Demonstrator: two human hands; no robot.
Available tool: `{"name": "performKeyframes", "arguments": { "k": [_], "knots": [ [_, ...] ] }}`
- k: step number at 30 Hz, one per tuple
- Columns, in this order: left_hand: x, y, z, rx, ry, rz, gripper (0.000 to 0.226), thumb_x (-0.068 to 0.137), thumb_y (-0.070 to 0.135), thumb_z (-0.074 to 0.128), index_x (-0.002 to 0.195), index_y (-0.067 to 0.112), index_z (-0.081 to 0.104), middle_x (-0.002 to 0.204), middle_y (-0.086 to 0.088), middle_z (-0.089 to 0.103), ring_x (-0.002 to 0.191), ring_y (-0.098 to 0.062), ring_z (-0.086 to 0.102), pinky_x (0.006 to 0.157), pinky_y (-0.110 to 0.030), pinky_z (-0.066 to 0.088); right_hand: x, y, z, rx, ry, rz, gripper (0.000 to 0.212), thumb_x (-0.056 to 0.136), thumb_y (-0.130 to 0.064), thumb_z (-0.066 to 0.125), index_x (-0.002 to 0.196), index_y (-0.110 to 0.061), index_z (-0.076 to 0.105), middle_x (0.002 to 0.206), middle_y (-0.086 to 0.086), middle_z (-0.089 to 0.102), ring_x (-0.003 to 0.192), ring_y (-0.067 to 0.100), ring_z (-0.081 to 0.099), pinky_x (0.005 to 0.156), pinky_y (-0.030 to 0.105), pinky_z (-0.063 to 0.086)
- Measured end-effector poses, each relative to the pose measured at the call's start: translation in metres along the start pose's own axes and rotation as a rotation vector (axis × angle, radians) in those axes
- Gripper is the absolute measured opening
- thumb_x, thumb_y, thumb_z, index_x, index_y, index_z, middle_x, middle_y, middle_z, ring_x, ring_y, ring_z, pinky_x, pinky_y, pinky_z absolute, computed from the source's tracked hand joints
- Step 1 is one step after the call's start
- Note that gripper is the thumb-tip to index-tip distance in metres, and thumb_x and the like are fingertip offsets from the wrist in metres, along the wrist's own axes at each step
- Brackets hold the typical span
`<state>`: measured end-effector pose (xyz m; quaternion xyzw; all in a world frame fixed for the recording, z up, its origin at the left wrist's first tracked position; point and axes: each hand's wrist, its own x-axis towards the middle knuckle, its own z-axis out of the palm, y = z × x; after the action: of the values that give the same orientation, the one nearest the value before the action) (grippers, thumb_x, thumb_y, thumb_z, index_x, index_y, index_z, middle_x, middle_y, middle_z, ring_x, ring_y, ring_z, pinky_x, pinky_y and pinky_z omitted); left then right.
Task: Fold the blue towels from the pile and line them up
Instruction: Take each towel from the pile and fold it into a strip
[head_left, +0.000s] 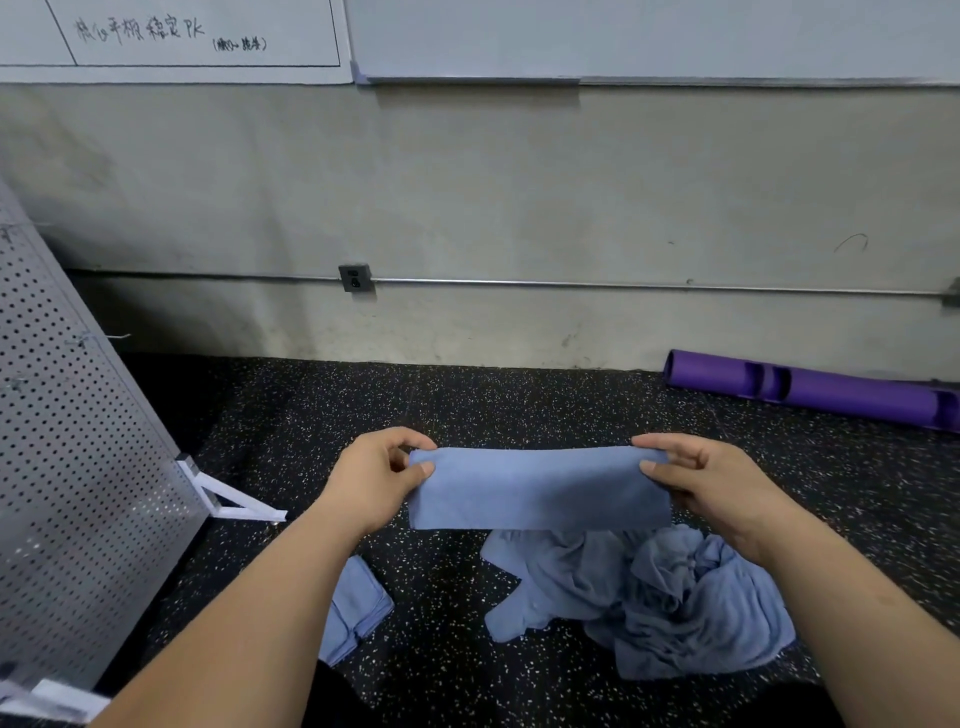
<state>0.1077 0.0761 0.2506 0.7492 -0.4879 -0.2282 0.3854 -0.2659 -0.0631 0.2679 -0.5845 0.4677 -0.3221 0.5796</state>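
Blue towel (537, 488) is mid-air above the pile (675, 597), folded to a strip; L hand (374, 478) and R hand (711, 488) each pinch one end w/ thumb + fingers. Folded stack (353, 603) sits on floor (441, 405) by L forearm (count unclear). Est. early-mid: pile looks several towels deep, no proper line-up yet.

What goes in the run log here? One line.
left hand: pinches towel end | right hand: pinches other end | pile: on floor

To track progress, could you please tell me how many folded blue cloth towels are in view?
2: one folded towel held between the left hand and right hand; another towel on the speckled black floor under the left forearm, possibly a stack.
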Motion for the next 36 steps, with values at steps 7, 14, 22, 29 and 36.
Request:
{"name": "performKeyframes", "arguments": {
  "k": [7, 14, 22, 29, 36],
  "knots": [
    [0.0, 0.001, 0.002, -0.033, 0.05, -0.064, 0.012, 0.101, 0.031, 0.071, 0.099, 0.042, 0.077, 0.088, -0.003, 0.074, 0.063, -0.018, 0.062, 0.06, -0.029, 0.049, 0.0, 0.002, 0.002, -0.016, 0.02, 0.005, 0.027, 0.091, -0.007, 0.08, 0.115, -0.021, 0.081, 0.107, 0.009, 0.081, 0.097, 0.022, 0.076, 0.081, 0.035, 0.057],
    [-0.008, 0.008, -0.004, -0.519, -0.085, -0.173, 0.013, 0.093, 0.02, 0.082, 0.104, 0.027, 0.084, 0.096, -0.002, 0.077, 0.09, -0.018, 0.068, 0.082, -0.032, 0.055, -0.007, -0.001, 0.003, -0.025, 0.022, -0.021, 0.03, 0.092, -0.007, 0.079, 0.116, -0.024, 0.081, 0.104, 0.008, 0.081, 0.098, 0.022, 0.076, 0.085, 0.036, 0.06],
    [-0.009, -0.003, -0.005, -0.159, -0.067, -0.043, 0.035, 0.084, 0.011, 0.089, 0.11, 0.032, 0.078, 0.106, -0.005, 0.077, 0.096, -0.024, 0.073, 0.092, -0.044, 0.062, -0.009, 0.0, 0.005, -0.271, 0.054, -0.13, 0.037, 0.086, -0.004, 0.085, 0.117, -0.025, 0.079, 0.095, 0.013, 0.078, 0.072, 0.008, 0.063, 0.068, 0.015, 0.057],
    [-0.006, 0.003, -0.005, 0.032, 0.051, -0.011, 0.011, 0.091, 0.026, 0.083, 0.094, 0.033, 0.075, 0.091, 0.009, 0.077, 0.082, -0.017, 0.073, 0.077, -0.041, 0.063, 0.003, 0.004, 0.008, -0.591, 0.17, -0.199, 0.016, 0.091, -0.024, 0.084, 0.098, -0.037, 0.078, 0.086, -0.009, 0.074, 0.075, 0.012, 0.066, 0.071, 0.027, 0.053],
    [-0.009, 0.011, -0.007, -0.56, -0.042, -0.144, 0.02, 0.101, 0.034, 0.071, 0.097, 0.014, 0.073, 0.089, 0.001, 0.074, 0.085, -0.016, 0.063, 0.078, -0.033, 0.049, -0.007, -0.007, 0.009, -0.265, 0.084, -0.094, 0.03, 0.107, -0.039, 0.059, 0.102, -0.018, 0.079, 0.094, 0.003, 0.079, 0.076, 0.012, 0.071, 0.073, 0.034, 0.056]
  ]
}}
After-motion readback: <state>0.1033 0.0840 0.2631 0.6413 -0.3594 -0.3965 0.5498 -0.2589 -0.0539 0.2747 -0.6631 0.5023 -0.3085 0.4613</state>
